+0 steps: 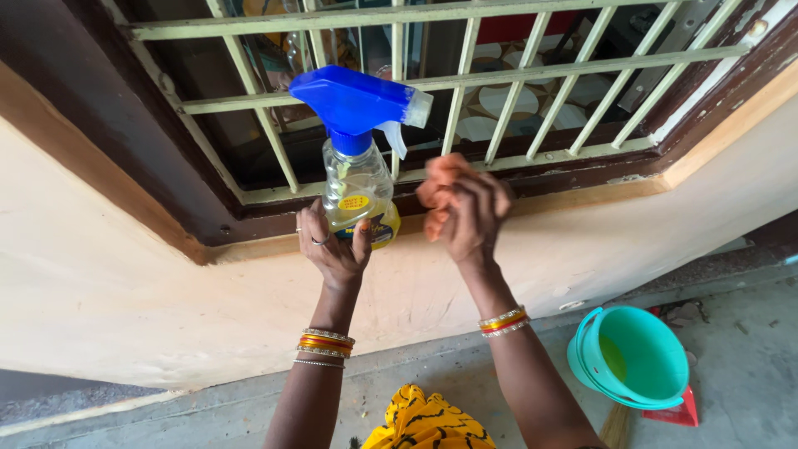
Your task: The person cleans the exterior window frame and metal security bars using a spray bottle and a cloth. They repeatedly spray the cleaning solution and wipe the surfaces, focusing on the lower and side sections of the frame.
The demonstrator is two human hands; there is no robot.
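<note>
1. Left hand (334, 248) grips the clear plastic spray bottle with blue trigger head (359, 158), upright before the pale green metal window grille (465, 79); yellow liquid sits low inside.
2. Right hand (463, 206) is blurred, fingers curled beside the nozzle, holding nothing visible.
3. Grille looks dry; a turquoise plastic bucket (636, 359) stands on the floor.

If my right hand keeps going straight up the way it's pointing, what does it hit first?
Probably the pale green window grille just above the right hand; the spray bottle sits off to its left. Depth is unclear.
</note>
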